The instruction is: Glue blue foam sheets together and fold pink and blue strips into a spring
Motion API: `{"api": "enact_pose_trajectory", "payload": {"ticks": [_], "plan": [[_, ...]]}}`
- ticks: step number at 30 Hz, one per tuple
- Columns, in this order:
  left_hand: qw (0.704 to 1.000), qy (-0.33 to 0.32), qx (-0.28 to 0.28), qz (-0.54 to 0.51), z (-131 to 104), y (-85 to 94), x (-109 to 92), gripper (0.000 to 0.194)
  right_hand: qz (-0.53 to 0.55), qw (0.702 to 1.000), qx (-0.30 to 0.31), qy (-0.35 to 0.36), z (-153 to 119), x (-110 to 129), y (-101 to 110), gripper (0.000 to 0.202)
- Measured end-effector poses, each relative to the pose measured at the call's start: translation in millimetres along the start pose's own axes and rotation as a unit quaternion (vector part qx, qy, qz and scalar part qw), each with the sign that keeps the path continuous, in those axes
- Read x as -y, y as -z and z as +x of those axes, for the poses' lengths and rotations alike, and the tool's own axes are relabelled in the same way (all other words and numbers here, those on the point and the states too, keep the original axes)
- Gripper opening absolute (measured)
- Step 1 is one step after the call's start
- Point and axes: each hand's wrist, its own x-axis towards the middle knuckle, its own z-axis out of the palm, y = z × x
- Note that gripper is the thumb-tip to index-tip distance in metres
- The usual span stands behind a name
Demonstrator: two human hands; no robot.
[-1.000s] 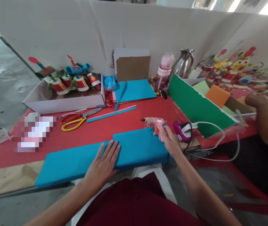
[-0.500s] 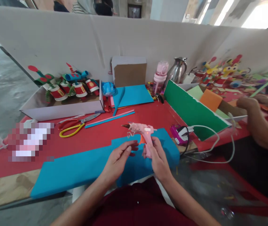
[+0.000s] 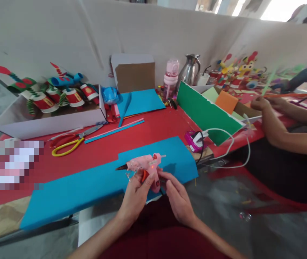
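Note:
A pink glue gun (image 3: 142, 162) with an orange trigger and a dark nozzle points left above blue paper (image 3: 83, 192). My left hand (image 3: 136, 190) grips it around the trigger and the front of the handle. Behind the handle is my right hand (image 3: 179, 198), its fingers partly curled and close to the grip; whether they touch it is hard to tell. A small red light glows on the gun's body, and a clear glue stick pokes out of its back end.
Scissors (image 3: 67, 142) and thin paper strips (image 3: 115, 131) lie on the red table. Behind them stands a white box (image 3: 48, 124) of cup figures. A purple power block (image 3: 195, 141) sits near a green-sided box (image 3: 207, 113). At right, a person's hand (image 3: 261, 103) holds an orange strip.
The glue gun has passed from my right hand into my left and come lower and nearer. My right hand has loosened from the handle. The camera view has shifted right and down.

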Motion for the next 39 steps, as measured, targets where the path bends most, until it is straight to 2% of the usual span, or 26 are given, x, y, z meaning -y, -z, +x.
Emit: {"api": "enact_pose_trajectory", "payload": {"ticks": [2, 3, 5, 6, 14, 19, 24, 29, 32, 35, 37, 38, 39], "plan": [[1.000, -0.003, 0.023, 0.000, -7.1, 2.0, -2.9, 0.028, 0.077, 0.991, -0.079, -0.072, -7.3, -18.8, 8.1, 0.027], [0.999, -0.002, 0.036, 0.006, -10.2, 3.3, -4.8, 0.029, 0.098, 0.982, -0.100, -0.124, -9.0, -28.8, 11.8, 0.027], [0.998, 0.002, 0.056, 0.019, -15.2, 6.4, -8.4, 0.030, 0.124, 0.965, -0.113, -0.201, -8.0, -46.9, 17.6, 0.027], [0.998, 0.007, 0.063, 0.023, -17.2, 8.0, -9.5, 0.030, 0.135, 0.960, -0.114, -0.219, -5.3, -54.4, 19.4, 0.029], [0.997, 0.044, 0.065, 0.011, -24.1, 20.5, -13.2, 0.032, 0.207, 0.950, -0.095, -0.213, 28.4, -84.1, 18.4, 0.046], [0.996, 0.054, 0.066, -0.039, -24.3, 21.5, -13.3, 0.030, 0.221, 0.947, -0.096, -0.211, 31.6, -96.4, 20.7, 0.042], [0.987, 0.082, 0.071, -0.115, -22.7, 18.4, -12.4, 0.031, 0.217, 0.948, -0.076, -0.222, 32.4, -93.8, 24.1, 0.042], [0.984, 0.099, 0.082, -0.124, -24.0, 21.2, -16.7, 0.028, 0.170, 0.958, -0.031, -0.230, 19.3, -86.0, 32.4, 0.042], [0.985, 0.099, 0.071, -0.124, -28.3, 27.6, -20.3, 0.026, 0.133, 0.968, 0.024, -0.211, 5.8, -78.9, 38.9, 0.046], [0.985, 0.090, 0.048, -0.137, -36.0, 37.2, -25.1, 0.027, 0.078, 0.978, 0.127, -0.144, -3.1, -59.6, 43.0, 0.047], [0.984, 0.087, 0.022, -0.151, -42.2, 45.1, -28.7, 0.028, 0.004, 0.978, 0.200, -0.056, -4.2, -40.4, 42.9, 0.042], [0.984, 0.086, 0.001, -0.159, -45.4, 49.4, -30.4, 0.028, -0.048, 0.976, 0.211, 0.002, -3.3, -30.3, 41.8, 0.039], [0.982, 0.086, -0.020, -0.165, -48.4, 54.0, -31.9, 0.028, -0.113, 0.971, 0.198, 0.070, -1.6, -20.8, 40.1, 0.033]]}}
